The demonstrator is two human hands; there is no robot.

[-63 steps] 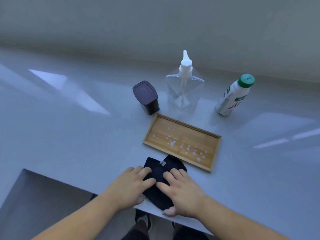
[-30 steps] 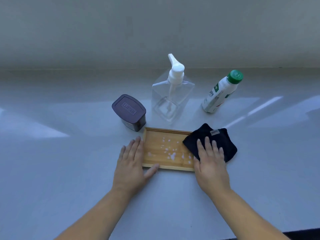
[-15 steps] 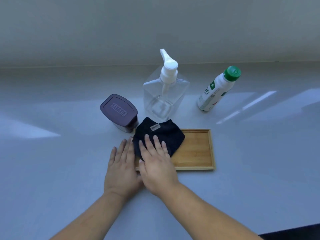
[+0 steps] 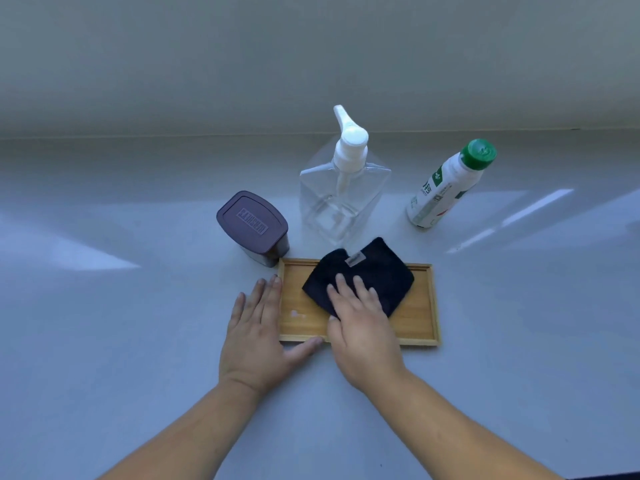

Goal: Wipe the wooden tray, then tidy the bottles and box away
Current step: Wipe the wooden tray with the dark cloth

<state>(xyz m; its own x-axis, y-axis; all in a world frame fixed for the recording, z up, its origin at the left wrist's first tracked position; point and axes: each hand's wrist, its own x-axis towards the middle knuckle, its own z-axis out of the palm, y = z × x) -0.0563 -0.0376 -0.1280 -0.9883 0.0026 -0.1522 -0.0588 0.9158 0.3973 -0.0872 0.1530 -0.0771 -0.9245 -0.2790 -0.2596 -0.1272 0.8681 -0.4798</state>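
Note:
The wooden tray (image 4: 420, 317) lies flat on the white counter, long side towards me. My right hand (image 4: 360, 327) presses a dark folded cloth (image 4: 377, 275) onto the tray's middle, fingers spread on top of it. Flat on the counter, my left hand (image 4: 258, 334) touches the tray's left edge, thumb along its front rim. A small white smear (image 4: 296, 313) shows on the tray's left part. Behind the tray stand a dark purple lidded box (image 4: 252, 225), a clear pump bottle (image 4: 341, 199) and a white bottle with a green cap (image 4: 446, 185).
The counter (image 4: 121, 323) runs wide to both sides and meets a pale wall (image 4: 311, 64) behind the bottles. Bright light patches lie on the counter left and right.
My right hand has slid the cloth from the tray's left end towards its middle. The left hand stays at the tray's left edge. Most white drops seen earlier are gone.

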